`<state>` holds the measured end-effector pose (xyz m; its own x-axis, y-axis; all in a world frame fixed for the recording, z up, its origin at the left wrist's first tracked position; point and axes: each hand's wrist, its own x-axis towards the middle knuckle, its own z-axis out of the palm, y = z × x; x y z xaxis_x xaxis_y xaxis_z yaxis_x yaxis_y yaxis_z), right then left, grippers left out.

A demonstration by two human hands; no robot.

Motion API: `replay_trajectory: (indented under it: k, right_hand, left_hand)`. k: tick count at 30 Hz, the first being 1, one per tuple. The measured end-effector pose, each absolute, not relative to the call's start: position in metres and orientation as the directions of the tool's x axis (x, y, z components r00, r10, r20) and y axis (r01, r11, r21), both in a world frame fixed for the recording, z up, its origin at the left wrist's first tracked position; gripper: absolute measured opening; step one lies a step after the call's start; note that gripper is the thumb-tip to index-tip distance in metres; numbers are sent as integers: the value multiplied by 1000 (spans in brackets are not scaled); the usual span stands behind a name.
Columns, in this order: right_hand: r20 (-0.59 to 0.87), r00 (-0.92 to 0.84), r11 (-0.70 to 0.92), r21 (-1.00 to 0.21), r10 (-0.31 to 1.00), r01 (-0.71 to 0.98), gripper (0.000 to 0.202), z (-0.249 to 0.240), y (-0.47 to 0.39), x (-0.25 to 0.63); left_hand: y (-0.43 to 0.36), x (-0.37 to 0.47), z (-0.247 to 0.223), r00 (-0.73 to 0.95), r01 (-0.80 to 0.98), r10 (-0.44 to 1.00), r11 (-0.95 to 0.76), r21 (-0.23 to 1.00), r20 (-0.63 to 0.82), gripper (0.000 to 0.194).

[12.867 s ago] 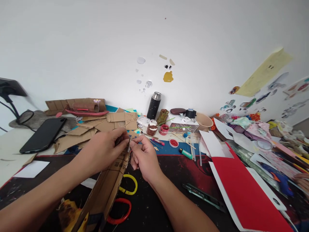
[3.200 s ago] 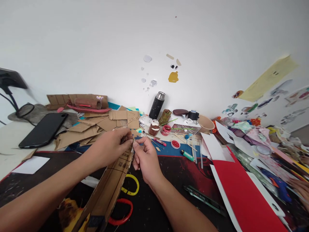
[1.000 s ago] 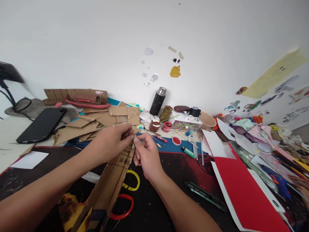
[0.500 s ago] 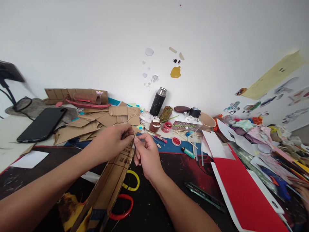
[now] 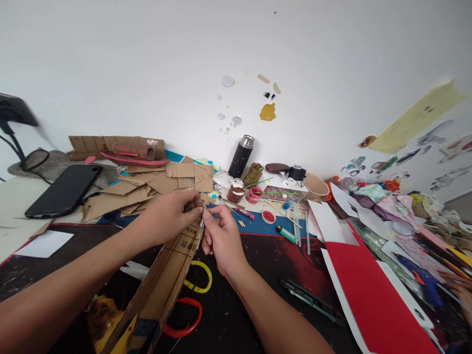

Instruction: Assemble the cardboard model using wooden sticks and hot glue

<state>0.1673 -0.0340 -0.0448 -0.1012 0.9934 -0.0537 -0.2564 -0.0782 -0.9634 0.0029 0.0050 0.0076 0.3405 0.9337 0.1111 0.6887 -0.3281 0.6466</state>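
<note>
A long folded cardboard strip (image 5: 165, 275), printed with dark characters, slants from the bottom of the view up to both hands. My left hand (image 5: 179, 216) is closed on its far end, thumb and fingers pinched together. Against the same end's right edge, my right hand (image 5: 223, 241) pinches with thumb and forefinger, its other fingers curled. A small pale bit shows between the fingertips, too small to name. Partly beneath the strip lie scissors with a yellow handle loop (image 5: 202, 278) and a red one (image 5: 188, 327).
Cardboard scraps (image 5: 147, 184) pile up behind my left hand, near a black phone (image 5: 64, 191). A black flask (image 5: 241, 157), paint jars (image 5: 254, 195) and a green glue stick or lighter (image 5: 286, 234) stand or lie beyond. A box cutter (image 5: 311, 300) and red card (image 5: 376, 290) are at right.
The near part of the cardboard strip has shifted slightly left and down. Both hands keep their pinch at its far end, almost in place.
</note>
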Motion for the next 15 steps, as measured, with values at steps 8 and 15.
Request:
replay_trajectory:
  k: [8, 15]
  right_hand:
    - [-55, -107, -82, -961, 993, -263, 38, -45, -34, 168]
    - [-42, -107, -70, -961, 993, -268, 38, -45, -33, 169]
  left_hand:
    - [10, -1, 1, 352, 665, 928, -341, 665, 124, 35]
    - [9, -1, 2, 342, 670, 931, -336, 662, 126, 37]
